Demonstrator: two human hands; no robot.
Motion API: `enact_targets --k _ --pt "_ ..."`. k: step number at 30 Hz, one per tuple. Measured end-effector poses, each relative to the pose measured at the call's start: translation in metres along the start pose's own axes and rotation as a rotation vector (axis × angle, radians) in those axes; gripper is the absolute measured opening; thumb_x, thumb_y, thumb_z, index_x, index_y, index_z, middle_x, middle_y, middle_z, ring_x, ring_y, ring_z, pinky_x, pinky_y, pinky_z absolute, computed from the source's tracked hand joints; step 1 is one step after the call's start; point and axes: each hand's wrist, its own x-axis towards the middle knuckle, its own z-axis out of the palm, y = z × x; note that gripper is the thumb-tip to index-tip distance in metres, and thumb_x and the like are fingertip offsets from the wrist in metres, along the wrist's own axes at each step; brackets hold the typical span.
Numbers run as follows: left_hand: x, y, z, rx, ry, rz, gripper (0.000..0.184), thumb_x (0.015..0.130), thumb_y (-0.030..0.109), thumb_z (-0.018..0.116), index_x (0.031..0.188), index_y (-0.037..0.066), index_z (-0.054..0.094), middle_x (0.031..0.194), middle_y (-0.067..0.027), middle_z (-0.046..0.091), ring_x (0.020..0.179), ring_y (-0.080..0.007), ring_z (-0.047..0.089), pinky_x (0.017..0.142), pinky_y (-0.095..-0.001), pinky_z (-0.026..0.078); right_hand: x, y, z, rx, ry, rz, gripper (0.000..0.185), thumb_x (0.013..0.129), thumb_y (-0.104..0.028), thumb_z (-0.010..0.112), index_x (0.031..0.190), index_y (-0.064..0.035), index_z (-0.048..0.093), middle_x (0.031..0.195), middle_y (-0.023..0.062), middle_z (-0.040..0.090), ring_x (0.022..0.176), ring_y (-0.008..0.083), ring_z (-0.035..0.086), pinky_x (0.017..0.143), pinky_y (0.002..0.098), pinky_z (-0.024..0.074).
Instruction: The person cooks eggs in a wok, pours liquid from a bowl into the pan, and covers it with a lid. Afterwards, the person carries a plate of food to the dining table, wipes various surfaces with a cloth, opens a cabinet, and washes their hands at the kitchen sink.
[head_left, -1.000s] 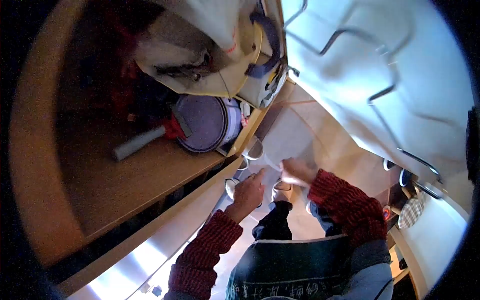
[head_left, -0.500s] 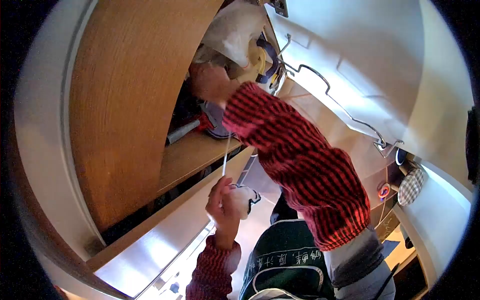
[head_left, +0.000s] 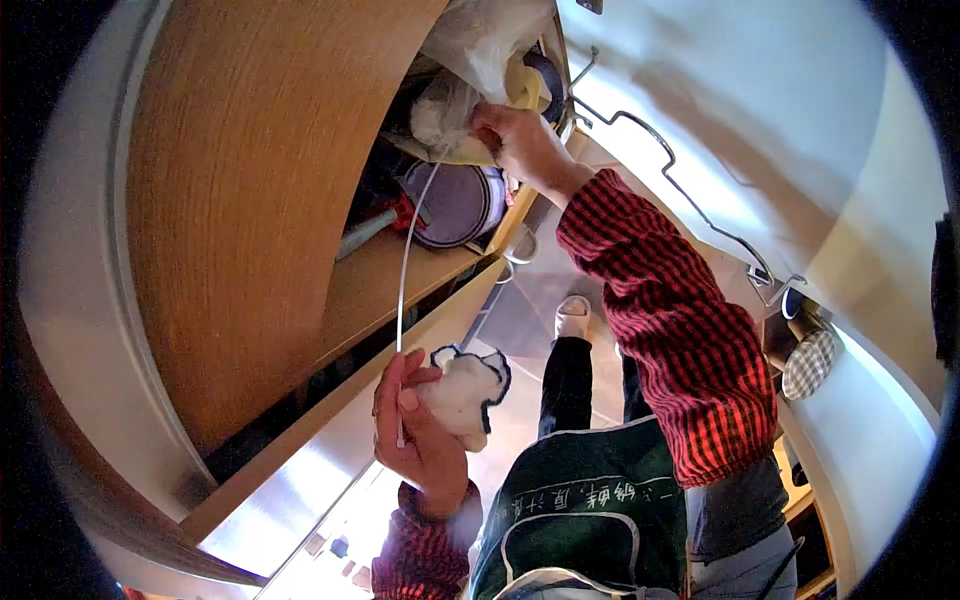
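My left hand (head_left: 425,435), fingers closed, holds a thin white strip (head_left: 403,285) and a soft white piece with dark blue edging (head_left: 465,395). From there the strip curves up to the cabinet, its upper end lying against a crumpled clear plastic bag (head_left: 445,105). My right hand (head_left: 520,145) reaches in at the cabinet opening, fingers pinched at the edge of that bag; its fingertips are partly hidden. Below the bag a round purple-grey container (head_left: 455,205) stands on the shelf, beside a tool with a red part (head_left: 403,212) and a grey handle.
A wooden panel (head_left: 250,200) covers the left of the cabinet. At the right, a bent metal rod (head_left: 665,160) runs along a white door (head_left: 770,90). Below are tiled floor, my slippered foot (head_left: 573,318) and my dark green apron (head_left: 580,500). A checked item (head_left: 810,362) hangs at the right.
My right hand has come out rightward from deeper in the cabinet, uncovering the round container. My left hand has moved slightly left, and more of the white strip shows.
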Motion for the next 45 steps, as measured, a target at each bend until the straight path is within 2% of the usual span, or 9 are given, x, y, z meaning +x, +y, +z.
enact_targets --k 7,11,19,24,27,37,39,42,45 --pt "-0.002 0.010 -0.011 0.075 0.003 -0.020 0.043 0.084 0.032 0.042 0.102 -0.006 0.048 0.090 -0.0142 0.054 0.071 -0.0162 0.052 0.062 -0.0264 0.045 -0.001 -0.007 -0.011 0.055 0.044 -0.019 0.012 0.070 0.003 0.056 0.079 -0.0026 0.052 0.070 0.0096 0.057 0.063 0.0163 0.057 0.054 0.0250 0.0431" --pt "0.001 0.014 -0.013 0.125 -0.051 -0.024 0.037 0.086 0.026 0.037 0.101 -0.005 0.049 0.090 -0.0151 0.055 0.075 -0.0185 0.054 0.067 -0.0294 0.044 -0.001 -0.006 -0.017 0.054 0.046 -0.004 0.011 0.070 0.004 0.056 0.079 -0.0022 0.053 0.070 0.0075 0.056 0.064 0.0134 0.056 0.057 0.0238 0.0438" --pt "-0.008 0.013 -0.026 0.143 -0.076 -0.057 0.034 0.086 0.024 0.037 0.101 -0.004 0.050 0.087 -0.0149 0.057 0.074 -0.0188 0.056 0.067 -0.0293 0.044 0.001 -0.001 -0.023 0.068 -0.005 0.040 0.006 0.073 0.004 0.053 0.077 0.0001 0.052 0.071 0.0068 0.057 0.068 0.0135 0.057 0.060 0.0226 0.0453" --pt "0.003 0.013 -0.016 0.190 -0.178 0.044 0.031 0.086 0.021 0.037 0.099 -0.004 0.051 0.087 -0.0148 0.057 0.073 -0.0196 0.057 0.067 -0.0287 0.044 0.000 0.002 -0.021 0.050 -0.021 0.092 0.006 0.073 0.003 0.054 0.077 -0.0003 0.051 0.070 0.0073 0.057 0.069 0.0137 0.058 0.060 0.0234 0.0459" --pt "0.004 0.015 -0.011 0.159 -0.182 0.005 0.037 0.085 0.027 0.040 0.097 -0.006 0.051 0.088 -0.0137 0.055 0.072 -0.0179 0.053 0.064 -0.0287 0.044 -0.001 0.002 -0.022 0.041 -0.026 0.072 0.006 0.073 0.003 0.054 0.077 -0.0008 0.051 0.070 0.0073 0.057 0.068 0.0137 0.058 0.060 0.0238 0.0457" --pt "0.011 0.017 0.001 0.149 -0.205 0.049 0.033 0.086 0.025 0.039 0.095 -0.005 0.052 0.087 -0.0125 0.056 0.071 -0.0170 0.054 0.063 -0.0282 0.044 -0.003 0.000 -0.022 0.086 -0.005 0.058 0.007 0.072 0.003 0.056 0.077 -0.0016 0.053 0.069 0.0062 0.057 0.064 0.0115 0.056 0.057 0.0235 0.0445" --pt "0.012 0.016 0.002 0.124 -0.217 0.082 0.027 0.085 0.016 0.040 0.099 -0.003 0.052 0.087 -0.0159 0.058 0.073 -0.0202 0.058 0.067 -0.0288 0.044 -0.004 -0.001 -0.022 0.091 -0.020 0.077 0.007 0.072 0.003 0.056 0.077 -0.0016 0.053 0.069 0.0060 0.057 0.064 0.0111 0.056 0.057 0.0234 0.0445" --pt "0.015 0.015 0.008 0.134 -0.205 0.056 0.032 0.086 0.023 0.039 0.096 -0.004 0.052 0.088 -0.0127 0.056 0.073 -0.0168 0.053 0.063 -0.0281 0.044 -0.004 -0.002 -0.022 0.111 -0.019 0.068 0.006 0.073 0.003 0.055 0.076 -0.0013 0.053 0.070 0.0056 0.058 0.065 0.0103 0.056 0.057 0.0232 0.0450" --pt "0.023 0.007 0.017 0.083 -0.211 0.088 0.030 0.086 0.020 0.039 0.097 -0.004 0.052 0.089 -0.0129 0.056 0.072 -0.0163 0.053 0.063 -0.0277 0.044 -0.005 -0.006 -0.020 0.208 0.066 0.027 0.008 0.069 0.004 0.052 0.074 -0.0030 0.053 0.064 0.0085 0.055 0.057 0.0153 0.054 0.053 0.0264 0.0413"
